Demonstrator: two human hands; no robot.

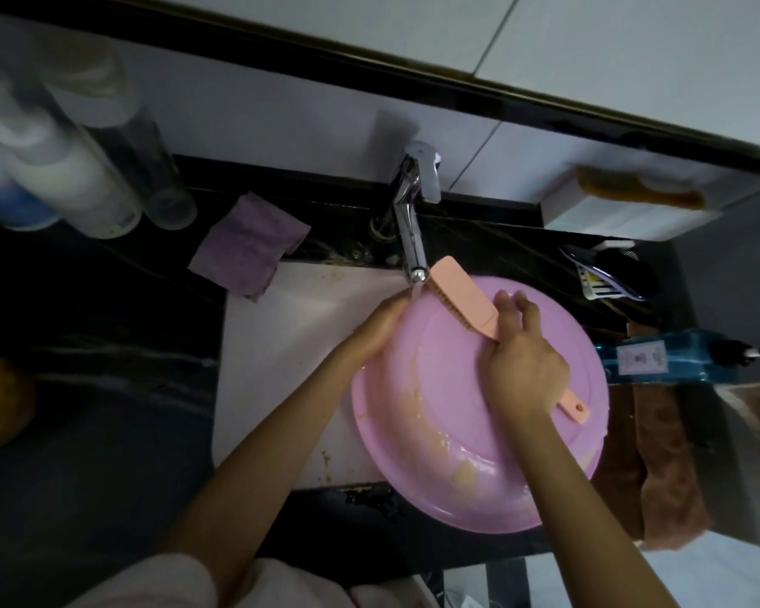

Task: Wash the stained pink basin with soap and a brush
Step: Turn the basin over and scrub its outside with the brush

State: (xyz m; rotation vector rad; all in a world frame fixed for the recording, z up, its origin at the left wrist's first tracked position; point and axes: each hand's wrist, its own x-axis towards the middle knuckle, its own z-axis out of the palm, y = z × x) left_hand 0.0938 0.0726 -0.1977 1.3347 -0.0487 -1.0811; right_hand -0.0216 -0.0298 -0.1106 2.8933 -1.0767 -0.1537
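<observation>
The pink basin (523,467) leans in the white sink (277,344), with yellowish stains along its lower left rim. My right hand (521,362) grips the handle of a pink brush (461,294), whose bristled head points up toward the faucet (411,230). A thin stream of water falls from the spout just left of the bristles. My left hand (380,329) rests on the basin's upper left rim, under the stream; whether its fingers clasp the rim is hidden.
A purple cloth (249,247) lies on the dark counter left of the faucet. Several bottles (75,168) stand at the far left. A blue bottle (659,357) and brown towels (650,467) sit to the right, with a white box (624,212) behind.
</observation>
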